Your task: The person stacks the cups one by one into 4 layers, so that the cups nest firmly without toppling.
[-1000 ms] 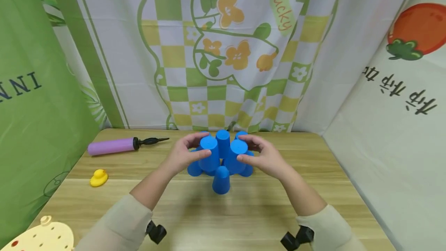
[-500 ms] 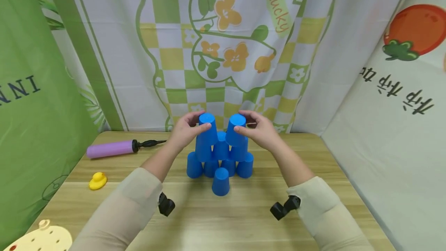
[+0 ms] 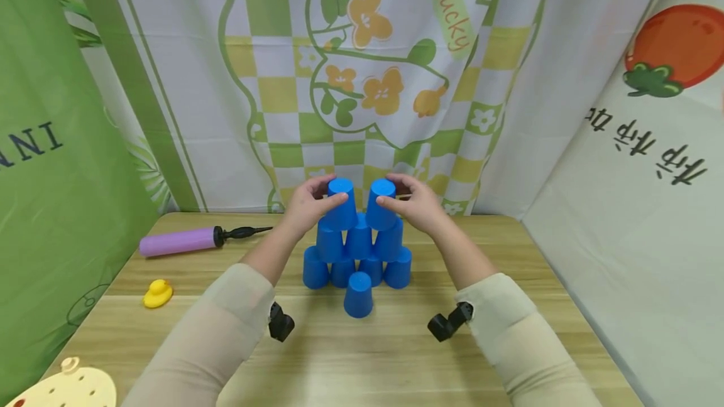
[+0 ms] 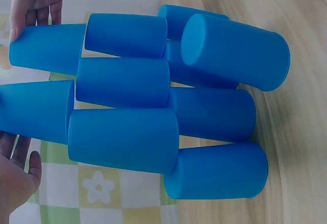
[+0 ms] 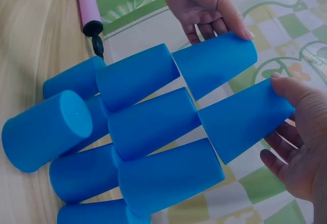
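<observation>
A: What's in there, big to small?
B: Checked curtain (image 3: 283, 90) behind the cup stack (image 3: 359, 240), wooden worktop (image 3: 452, 357) under it. Stack's all blue cups, narrow ends up: four on the bottom, three above, two up top.
A: Anything beside it?
B: Purple pump (image 3: 180, 242), left of the stack and a bit further back.
A: Hands?
B: Both grasping. Left hand (image 3: 305, 209) has the top left cup (image 3: 342, 215) between thumb and fingers, right hand (image 3: 418, 209) has the top right cup (image 3: 380, 215) likewise. Both look to be touching the stack's middle row.
A: Smaller stuff?
B: Lone blue cup (image 3: 358, 296) just in front of the stack, yellow toy duck (image 3: 158, 294) well off to its left.
</observation>
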### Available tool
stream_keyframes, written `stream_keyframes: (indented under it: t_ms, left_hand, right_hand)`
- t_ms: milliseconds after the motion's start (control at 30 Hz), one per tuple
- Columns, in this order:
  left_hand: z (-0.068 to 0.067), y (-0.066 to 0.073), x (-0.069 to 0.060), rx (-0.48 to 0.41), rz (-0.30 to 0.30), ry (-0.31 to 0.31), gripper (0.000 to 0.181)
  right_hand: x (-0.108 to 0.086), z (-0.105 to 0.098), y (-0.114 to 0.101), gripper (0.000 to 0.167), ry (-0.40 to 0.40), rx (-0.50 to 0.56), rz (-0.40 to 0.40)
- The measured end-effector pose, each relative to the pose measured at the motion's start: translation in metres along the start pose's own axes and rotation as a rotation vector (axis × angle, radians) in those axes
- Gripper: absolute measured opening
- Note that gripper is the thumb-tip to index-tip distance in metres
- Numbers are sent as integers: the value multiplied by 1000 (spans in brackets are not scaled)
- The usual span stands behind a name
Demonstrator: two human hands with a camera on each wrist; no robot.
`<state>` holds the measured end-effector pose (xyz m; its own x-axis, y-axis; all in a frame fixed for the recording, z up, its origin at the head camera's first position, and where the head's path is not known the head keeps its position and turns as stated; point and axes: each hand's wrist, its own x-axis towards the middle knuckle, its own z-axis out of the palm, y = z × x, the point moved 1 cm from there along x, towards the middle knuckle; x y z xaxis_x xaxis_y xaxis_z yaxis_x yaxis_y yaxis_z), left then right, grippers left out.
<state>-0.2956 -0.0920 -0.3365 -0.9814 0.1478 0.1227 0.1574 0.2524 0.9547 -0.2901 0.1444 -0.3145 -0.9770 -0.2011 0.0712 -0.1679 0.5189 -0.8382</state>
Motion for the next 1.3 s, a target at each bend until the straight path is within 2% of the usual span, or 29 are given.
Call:
stream_keyframes:
  t_ms: [567,1033,1300]
  left_hand:
    - [5,0,6,24,2,-35,62]
    - [7,-2,6,15,-15,-47,64]
    - [0,-5,1,6,40,-39,65]
  right_hand:
    - [5,4,4,63,1,33,18]
    - [5,8,7,61,4,28,-6]
    - [0,7,9,66,10,49,-26]
